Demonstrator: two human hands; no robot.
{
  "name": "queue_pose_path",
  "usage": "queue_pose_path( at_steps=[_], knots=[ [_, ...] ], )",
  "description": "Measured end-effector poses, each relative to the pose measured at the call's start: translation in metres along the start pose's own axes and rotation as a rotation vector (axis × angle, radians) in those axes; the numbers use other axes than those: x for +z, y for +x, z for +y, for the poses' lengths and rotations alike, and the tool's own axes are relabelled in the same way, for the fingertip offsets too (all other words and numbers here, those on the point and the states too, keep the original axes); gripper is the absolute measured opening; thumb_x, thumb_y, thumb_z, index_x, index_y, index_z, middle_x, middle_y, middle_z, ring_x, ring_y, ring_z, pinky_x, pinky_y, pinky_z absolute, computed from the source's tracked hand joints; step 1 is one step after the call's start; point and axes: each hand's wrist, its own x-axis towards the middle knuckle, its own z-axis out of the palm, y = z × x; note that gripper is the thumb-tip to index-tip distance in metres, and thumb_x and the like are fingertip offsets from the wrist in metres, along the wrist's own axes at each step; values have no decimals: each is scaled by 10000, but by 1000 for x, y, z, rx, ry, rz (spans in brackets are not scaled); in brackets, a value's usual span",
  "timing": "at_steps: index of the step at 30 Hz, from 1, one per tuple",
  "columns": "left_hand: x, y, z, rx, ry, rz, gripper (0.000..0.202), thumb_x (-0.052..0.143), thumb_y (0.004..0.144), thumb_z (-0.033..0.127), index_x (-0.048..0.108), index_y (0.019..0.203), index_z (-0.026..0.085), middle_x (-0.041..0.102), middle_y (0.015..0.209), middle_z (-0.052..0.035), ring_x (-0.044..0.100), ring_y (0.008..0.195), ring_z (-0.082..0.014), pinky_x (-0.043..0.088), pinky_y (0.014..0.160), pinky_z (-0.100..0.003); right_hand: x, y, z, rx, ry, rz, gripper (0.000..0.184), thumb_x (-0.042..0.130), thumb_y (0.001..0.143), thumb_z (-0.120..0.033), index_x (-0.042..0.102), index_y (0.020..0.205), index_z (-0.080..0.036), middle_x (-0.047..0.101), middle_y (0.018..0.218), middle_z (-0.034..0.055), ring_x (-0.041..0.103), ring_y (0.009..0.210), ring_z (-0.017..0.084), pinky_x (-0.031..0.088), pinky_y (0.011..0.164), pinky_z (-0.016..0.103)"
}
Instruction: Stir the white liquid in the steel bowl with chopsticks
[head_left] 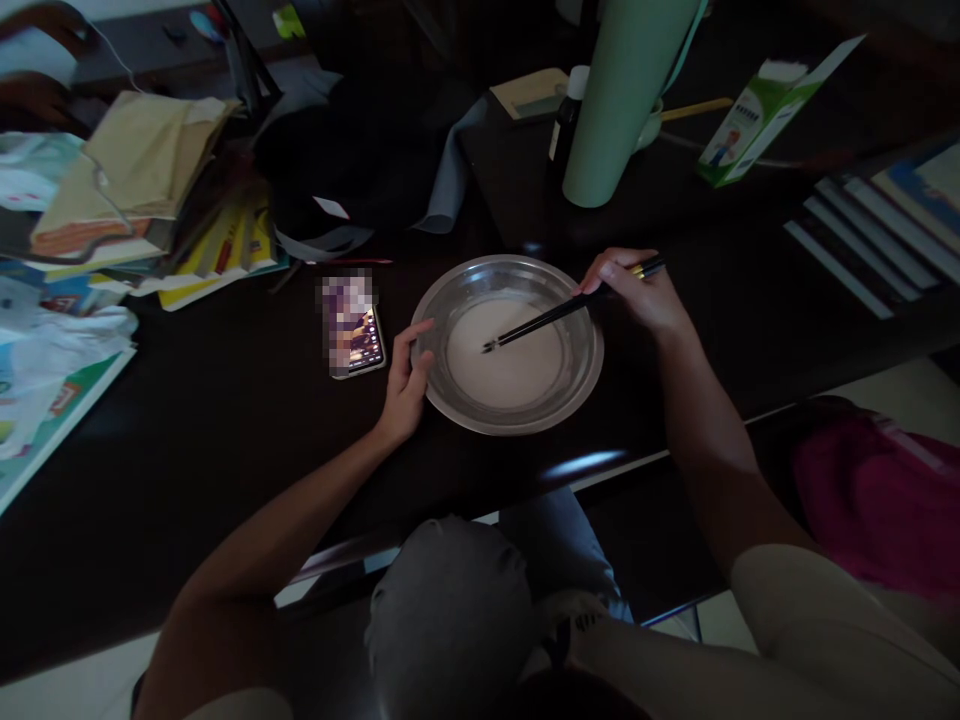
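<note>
A shallow metal bowl (585, 385) sits on the dark table (225, 420) in front of me, holding a pale, milky mixture (506, 355). My right hand (637, 290) grips a pair of black chopsticks (555, 315) whose tips dip into the mixture near its left side. My left hand (405, 375) rests against the bowl's left rim, fingers curled around its edge.
A phone (356, 330) with a lit screen lies just left of the bowl. Behind stand a tall green bottle (622, 100), a small dark bottle (566, 120) and a green-white carton (757, 115). Books (885, 225) lie right; papers and bags (135, 190) crowd the left.
</note>
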Motion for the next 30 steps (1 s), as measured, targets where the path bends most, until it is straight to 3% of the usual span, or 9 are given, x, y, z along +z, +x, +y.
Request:
queue_pose_path(
  at_steps=[3, 8, 13, 19, 25, 30],
  knots=[
    [0, 0, 0, -12, -4, 2, 411, 523, 978, 518, 554, 1331, 311, 555, 1373, -50, 509, 1313, -253, 360, 1178, -468, -2, 0, 2, -5, 44, 43, 462, 633, 847, -635, 694, 608, -244, 653, 581, 19, 646, 588, 172, 485, 579, 336],
    [0, -1, 2, -21, -23, 4, 412, 527, 977, 513, 556, 1335, 312, 549, 1375, -53, 501, 1318, -251, 348, 1189, -469, -2, 0, 2, 18, 16, -23, 463, 656, 817, -656, 700, 638, -231, 669, 623, 20, 670, 637, 170, 510, 612, 330],
    [0, 0, 0, -12, -12, 6, 421, 529, 974, 520, 561, 1335, 305, 560, 1370, -61, 517, 1303, -251, 371, 1177, -466, -3, 1, 1, -1, 42, 88, 481, 636, 846, -633, 670, 586, -230, 648, 594, 20, 645, 585, 165, 504, 611, 347],
    [0, 0, 0, -14, 1, 13, 419, 524, 975, 523, 558, 1333, 307, 558, 1367, -57, 509, 1313, -253, 358, 1186, -473, -1, 1, 2, 19, 3, -40, 460, 655, 807, -674, 720, 663, -242, 675, 642, 19, 667, 649, 174, 507, 620, 343],
    [0, 0, 2, -1, -12, 2, 424, 523, 973, 533, 547, 1328, 303, 556, 1366, -62, 509, 1314, -251, 376, 1171, -462, -3, 1, 1, 11, 33, 120, 483, 641, 826, -657, 653, 576, -244, 630, 577, 25, 640, 589, 189, 522, 623, 380],
    [0, 1, 1, 6, 2, -3, 436, 518, 973, 545, 538, 1334, 300, 559, 1367, -62, 512, 1312, -247, 375, 1169, -459, -2, -1, -1, 36, -2, -52, 441, 647, 837, -636, 711, 648, -242, 665, 627, 22, 663, 637, 178, 490, 600, 343]
  ],
)
